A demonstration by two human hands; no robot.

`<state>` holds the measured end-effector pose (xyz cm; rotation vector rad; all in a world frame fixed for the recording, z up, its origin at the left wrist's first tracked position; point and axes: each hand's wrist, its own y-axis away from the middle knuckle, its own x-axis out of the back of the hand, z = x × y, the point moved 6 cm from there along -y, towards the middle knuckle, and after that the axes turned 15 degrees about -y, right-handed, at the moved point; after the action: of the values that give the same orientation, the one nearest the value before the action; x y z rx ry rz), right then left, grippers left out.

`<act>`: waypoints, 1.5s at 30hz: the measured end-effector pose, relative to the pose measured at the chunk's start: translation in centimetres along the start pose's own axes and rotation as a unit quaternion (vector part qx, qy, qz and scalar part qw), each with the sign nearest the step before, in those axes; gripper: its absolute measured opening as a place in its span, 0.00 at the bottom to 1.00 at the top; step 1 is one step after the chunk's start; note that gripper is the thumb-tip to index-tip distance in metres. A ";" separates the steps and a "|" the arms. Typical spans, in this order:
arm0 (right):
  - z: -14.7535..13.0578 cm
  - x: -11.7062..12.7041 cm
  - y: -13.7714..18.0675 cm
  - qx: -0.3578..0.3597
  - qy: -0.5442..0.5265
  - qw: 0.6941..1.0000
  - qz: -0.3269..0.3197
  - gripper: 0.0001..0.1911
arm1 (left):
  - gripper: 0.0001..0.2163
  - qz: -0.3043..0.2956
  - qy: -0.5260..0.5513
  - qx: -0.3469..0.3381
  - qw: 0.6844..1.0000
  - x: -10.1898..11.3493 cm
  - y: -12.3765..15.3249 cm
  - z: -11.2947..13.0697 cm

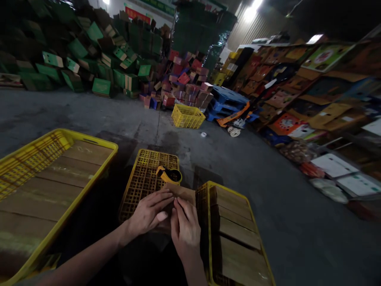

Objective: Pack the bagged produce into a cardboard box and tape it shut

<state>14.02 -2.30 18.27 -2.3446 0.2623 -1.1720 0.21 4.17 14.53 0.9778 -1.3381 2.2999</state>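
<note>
My left hand (150, 212) and my right hand (185, 226) meet over a flat brown cardboard piece (182, 193) that lies on an upturned yellow crate (143, 178). The left hand's fingers lie on the cardboard with the thumb tucked under its edge. Pressed together, the right hand's fingers rest on the cardboard beside them. A yellow tape dispenser (168, 174) sits on the crate just beyond the hands.
A yellow crate (44, 155) with flat cardboard stands at left, another (235, 230) at right. A further yellow crate (187, 116), blue pallets (228, 96) and an orange pallet jack (238, 115) stand on the concrete floor. Piles of green, red and brown boxes line the back and right.
</note>
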 end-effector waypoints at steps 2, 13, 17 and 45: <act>-0.1 0.1 0.1 0.000 -0.009 1.000 -0.002 0.18 | 0.25 -0.007 0.004 0.004 1.000 -0.1 -0.9 -0.4; -0.6 0.1 -0.4 -0.048 -0.004 0.998 0.044 0.16 | 0.35 -0.023 0.056 0.008 0.998 0.0 1.9 1.1; -0.4 -0.2 -0.7 -0.054 0.015 0.998 0.034 0.17 | 0.29 -0.001 0.039 0.018 0.999 -0.3 4.0 1.8; -2.9 -1.5 -1.9 -0.019 -0.025 0.996 -0.078 0.21 | 0.14 0.067 0.038 0.057 0.995 -0.3 4.4 1.7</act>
<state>10.71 -1.11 19.64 -2.4606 0.0859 -1.1865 -1.34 0.44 12.02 0.8462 -1.2909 2.5113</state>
